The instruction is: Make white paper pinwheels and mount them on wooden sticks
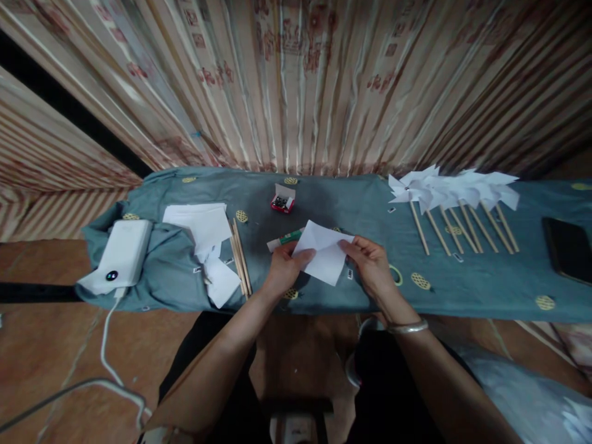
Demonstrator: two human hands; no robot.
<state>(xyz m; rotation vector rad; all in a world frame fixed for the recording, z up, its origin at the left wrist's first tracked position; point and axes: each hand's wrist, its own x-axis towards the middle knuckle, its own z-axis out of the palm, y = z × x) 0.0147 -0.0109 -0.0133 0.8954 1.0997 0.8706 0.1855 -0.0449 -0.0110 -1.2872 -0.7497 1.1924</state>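
A square sheet of white paper point(326, 251) is held between my two hands above the cloth, with a crease or slit showing across it. My left hand point(287, 266) pinches its left side, thumb on top. On the right edge, the thumb and fingers of my right hand point(369, 262) grip the paper. Just behind the left hand lies a green and white strip-like object point(285, 239), partly covered. Farther back stands a small open red box point(282, 200) of small dark pieces. A green ring-shaped thing point(396, 275) shows beside my right hand.
White paper sheets point(198, 222) and several wooden sticks point(239, 259) lie to the left, near a white power bank point(124, 253) with a cable. Several paper pinwheels point(453, 188) on sticks rest at right, before a black phone point(568, 248). A curtain point(305, 92) hangs behind.
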